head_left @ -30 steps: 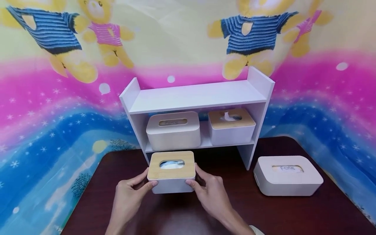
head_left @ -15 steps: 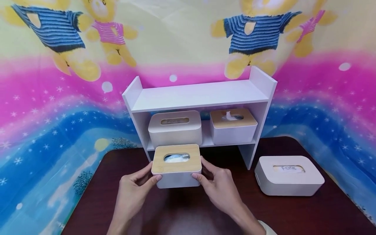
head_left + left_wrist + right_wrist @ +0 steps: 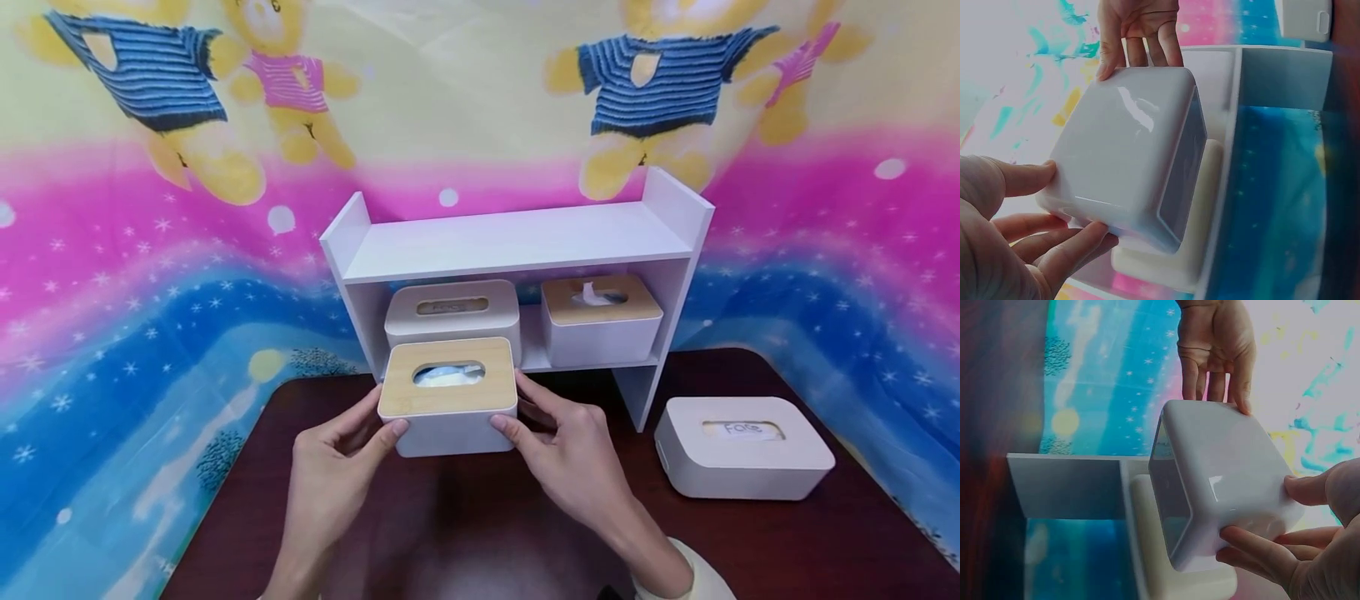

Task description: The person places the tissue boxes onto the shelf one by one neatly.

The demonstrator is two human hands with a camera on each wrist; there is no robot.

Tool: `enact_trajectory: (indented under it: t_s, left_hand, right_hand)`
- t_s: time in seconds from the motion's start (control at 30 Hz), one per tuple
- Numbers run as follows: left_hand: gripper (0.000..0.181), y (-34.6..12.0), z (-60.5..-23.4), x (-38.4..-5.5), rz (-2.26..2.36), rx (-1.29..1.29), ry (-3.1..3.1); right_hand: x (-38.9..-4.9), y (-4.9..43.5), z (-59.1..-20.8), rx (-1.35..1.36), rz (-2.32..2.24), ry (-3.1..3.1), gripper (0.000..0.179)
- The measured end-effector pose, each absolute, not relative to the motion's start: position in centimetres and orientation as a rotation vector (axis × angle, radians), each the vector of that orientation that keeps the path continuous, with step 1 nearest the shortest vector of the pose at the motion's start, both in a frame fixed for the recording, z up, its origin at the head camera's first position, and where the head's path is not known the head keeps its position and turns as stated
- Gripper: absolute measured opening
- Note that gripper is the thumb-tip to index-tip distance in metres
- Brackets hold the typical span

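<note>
A small white tissue box (image 3: 457, 432) with a light wooden lid is held up in front of the white shelf (image 3: 517, 247). My left hand (image 3: 336, 462) grips its left end, thumb on the front face. From the other end my right hand (image 3: 564, 450) holds it the same way. Bluish-white tissue shows in the lid's oval slot. In the left wrist view the glossy white body of the tissue box (image 3: 1116, 144) spans the gap between both hands. The right wrist view shows the box (image 3: 1235, 462) from its other side, with part of the underside visible.
On the lower shelf board stand a longer cream tissue box (image 3: 405, 323), partly hidden behind the held one, and a wooden-lidded white tissue box (image 3: 600, 339) at right. Another long white tissue box (image 3: 742, 471) lies on the dark table (image 3: 480, 533). A bear-print cloth hangs behind.
Both hands have raised the wooden-lidded tissue box, and it now covers more of the cream box behind it. The boxes on the shelf and table have stayed put.
</note>
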State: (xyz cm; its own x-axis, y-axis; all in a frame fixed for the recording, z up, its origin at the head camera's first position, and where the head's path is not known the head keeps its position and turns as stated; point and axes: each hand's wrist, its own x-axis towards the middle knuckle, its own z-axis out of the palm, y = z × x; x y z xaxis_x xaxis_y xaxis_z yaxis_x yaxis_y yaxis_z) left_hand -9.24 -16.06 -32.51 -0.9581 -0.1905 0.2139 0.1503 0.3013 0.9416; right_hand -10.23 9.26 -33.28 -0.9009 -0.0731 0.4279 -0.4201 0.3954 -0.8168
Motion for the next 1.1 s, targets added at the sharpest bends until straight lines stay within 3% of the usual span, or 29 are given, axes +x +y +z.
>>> enact_trajectory:
  t_s: [1.1]
  left_hand:
    - [0.049,-17.9,-21.2,-10.3,-1.514,-0.180,-2.172]
  right_hand:
    - [-11.6,8.1,-20.6,0.528,1.074,-2.399,0.067]
